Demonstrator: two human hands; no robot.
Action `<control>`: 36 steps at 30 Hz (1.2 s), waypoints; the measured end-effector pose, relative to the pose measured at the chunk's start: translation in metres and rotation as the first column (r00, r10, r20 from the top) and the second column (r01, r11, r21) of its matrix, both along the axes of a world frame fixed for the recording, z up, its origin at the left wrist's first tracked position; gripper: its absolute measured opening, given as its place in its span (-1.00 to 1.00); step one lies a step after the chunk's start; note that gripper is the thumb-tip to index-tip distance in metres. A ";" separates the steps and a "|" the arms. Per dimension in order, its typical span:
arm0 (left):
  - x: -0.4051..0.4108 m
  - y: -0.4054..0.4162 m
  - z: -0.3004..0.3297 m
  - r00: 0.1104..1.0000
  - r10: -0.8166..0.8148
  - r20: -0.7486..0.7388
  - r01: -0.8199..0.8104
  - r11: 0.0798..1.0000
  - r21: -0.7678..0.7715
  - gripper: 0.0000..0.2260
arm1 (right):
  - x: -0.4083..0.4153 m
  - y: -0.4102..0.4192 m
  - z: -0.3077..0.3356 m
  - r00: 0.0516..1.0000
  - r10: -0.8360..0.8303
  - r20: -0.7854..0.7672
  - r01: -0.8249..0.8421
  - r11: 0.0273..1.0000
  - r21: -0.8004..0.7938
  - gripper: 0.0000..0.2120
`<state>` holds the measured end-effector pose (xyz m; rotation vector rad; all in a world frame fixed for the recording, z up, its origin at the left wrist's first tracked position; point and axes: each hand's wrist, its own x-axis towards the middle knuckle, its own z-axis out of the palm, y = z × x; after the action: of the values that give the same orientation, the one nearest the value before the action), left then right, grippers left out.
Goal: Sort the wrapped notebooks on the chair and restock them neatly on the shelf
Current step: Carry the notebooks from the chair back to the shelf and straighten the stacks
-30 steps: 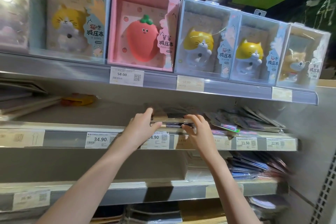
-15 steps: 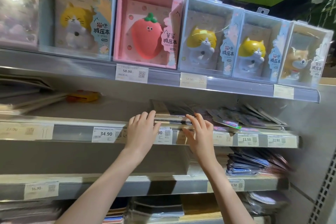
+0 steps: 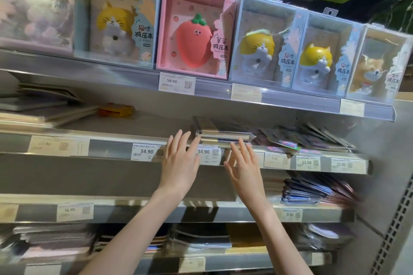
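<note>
Both hands are spread flat, nothing gripped. Left hand (image 3: 180,163) and right hand (image 3: 244,166) are held below the notebooks (image 3: 224,137), stacked at 12 o'clock on the shelf (image 3: 111,135); glossy film, rectangular.

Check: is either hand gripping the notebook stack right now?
No. Both the left hand and right hand have straight, spread fingers in front of the notebook stack on the shelf, curled round nothing.

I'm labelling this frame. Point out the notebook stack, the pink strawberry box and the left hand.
notebook stack (image 3: 223,136): head view, front edge.
pink strawberry box (image 3: 169,29): head view, left wall.
left hand (image 3: 180,165): head view, back of hand.
</note>
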<state>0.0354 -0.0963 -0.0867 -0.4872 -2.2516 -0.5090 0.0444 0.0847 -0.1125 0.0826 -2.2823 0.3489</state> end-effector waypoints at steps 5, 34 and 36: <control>0.017 -0.014 -0.014 0.999 0.016 0.034 -0.016 1.000 -0.005 -0.54 | 0.010 -0.019 -0.015 1.000 0.028 -0.005 -0.028 1.000 0.014 -0.48; 0.090 -0.117 -0.250 0.858 0.024 0.513 -0.038 0.999 0.017 -0.56 | 0.071 -0.125 -0.246 0.872 0.131 0.472 -0.123 0.991 -0.049 -0.45; 0.099 -0.124 -0.276 0.820 0.031 0.571 -0.053 0.998 0.023 -0.57 | 0.080 -0.131 -0.275 0.844 0.145 0.517 -0.136 0.989 -0.055 -0.46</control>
<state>0.1343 -0.2206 -0.3628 -0.2816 -2.8131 -0.7530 0.1242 -0.0462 -0.3874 0.1649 -2.8211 0.5174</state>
